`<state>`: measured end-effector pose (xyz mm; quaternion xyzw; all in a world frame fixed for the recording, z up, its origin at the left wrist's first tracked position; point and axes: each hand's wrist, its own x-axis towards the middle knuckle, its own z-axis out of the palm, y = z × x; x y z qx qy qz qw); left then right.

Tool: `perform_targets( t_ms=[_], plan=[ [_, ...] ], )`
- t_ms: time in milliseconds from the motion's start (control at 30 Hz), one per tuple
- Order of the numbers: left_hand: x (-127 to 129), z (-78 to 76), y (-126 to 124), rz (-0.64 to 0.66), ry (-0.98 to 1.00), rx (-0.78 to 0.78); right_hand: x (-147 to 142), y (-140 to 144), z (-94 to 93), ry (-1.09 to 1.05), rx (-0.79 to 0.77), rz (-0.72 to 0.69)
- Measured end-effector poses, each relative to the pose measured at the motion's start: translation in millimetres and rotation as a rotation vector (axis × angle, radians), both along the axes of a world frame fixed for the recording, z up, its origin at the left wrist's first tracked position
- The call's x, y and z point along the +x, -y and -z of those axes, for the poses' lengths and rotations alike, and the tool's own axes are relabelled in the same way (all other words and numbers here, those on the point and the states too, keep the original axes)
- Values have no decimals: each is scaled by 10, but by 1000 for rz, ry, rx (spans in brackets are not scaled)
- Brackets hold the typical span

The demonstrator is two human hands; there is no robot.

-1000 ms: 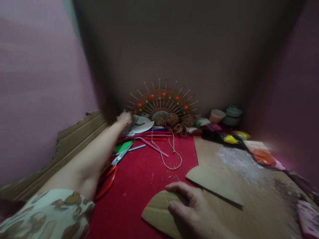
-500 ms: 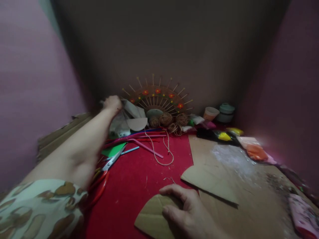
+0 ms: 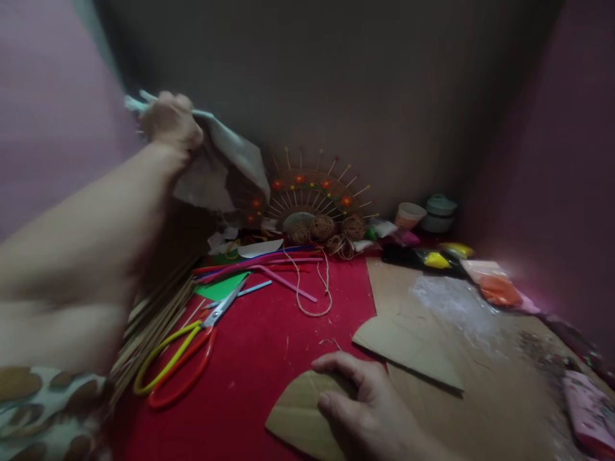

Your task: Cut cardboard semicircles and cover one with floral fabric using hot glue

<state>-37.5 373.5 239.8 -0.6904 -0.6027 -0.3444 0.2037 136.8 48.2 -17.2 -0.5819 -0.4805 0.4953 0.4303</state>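
Red mat (image 3: 269,346), left hand (image 3: 170,121) raised gripping paper (image 3: 225,163)

Cardboard piece (image 3: 300,419) lies front-centre on the mat (image 3: 259,358), under the right hand (image 3: 365,410). Scissors (image 3: 192,339) are left of it; twine balls (image 3: 331,227) sit behind; cup (image 3: 409,215) is placed back-right.

dim, warm indoor light | left arm motion-blurred | edges stretched, corners dark
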Motion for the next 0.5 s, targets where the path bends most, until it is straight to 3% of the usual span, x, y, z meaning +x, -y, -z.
perform_targets(
  t_ms=[167,367,500],
  plan=[
    [-49,-254,266,-17,18,83,3,21,-84,-4,-20,-33],
    [-32,-290,671,86,71,133,-20,49,-75,58,48,6],
    [-210,-347,858,177,238,132,-17,63,-53,125,103,24]
  ],
)
